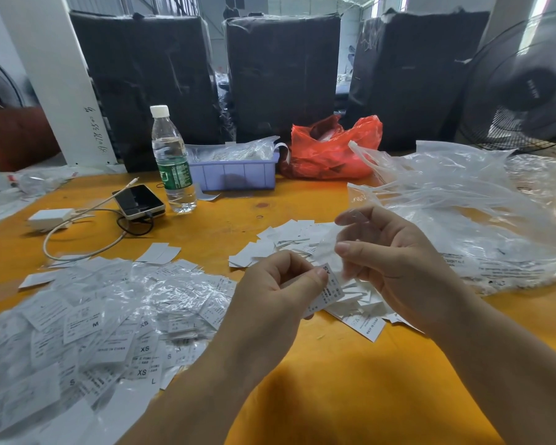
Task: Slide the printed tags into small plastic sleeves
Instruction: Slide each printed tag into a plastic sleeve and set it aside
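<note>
Pinching a printed tag [326,289] w/ thumb and curled fingers, the left hand [270,293] holds it just above the orange table [334,380], tag tilted, some print and an "S" showing near the top edge. Right hand [395,261] is right beside it, fingers bent, thumb and forefinger apart, holding a small clear plastic sleeve [334,248] whose lower end meets the top of the tag. Can't tell if the tag's edge is actually inside the sleeve or just touching it, the plastic is too see-thru and blurry.

Loose tags pile [302,239] sits under/behind both hands, white slips facing every which way, one reading "MADE IN CHINA" near the right wrist. Left side of the table has a big heap of sleeved tags [109,322], shiny plastic over them, sizes like XS, M, S, L readable.

Other stuff: water bottle [172,162] upright w/ green label, a phone [138,200] lying next to it w/ a cable, white charger [50,218] further left. Lilac tray [238,175] behind the bottle w/ plastic-bagged bits in it, red plastic bag [331,149] just right of that. Large clear bags [463,213] crumpled on the right. Black fan [527,85] far right, dark wrapped bales [283,72] along the back.
</note>
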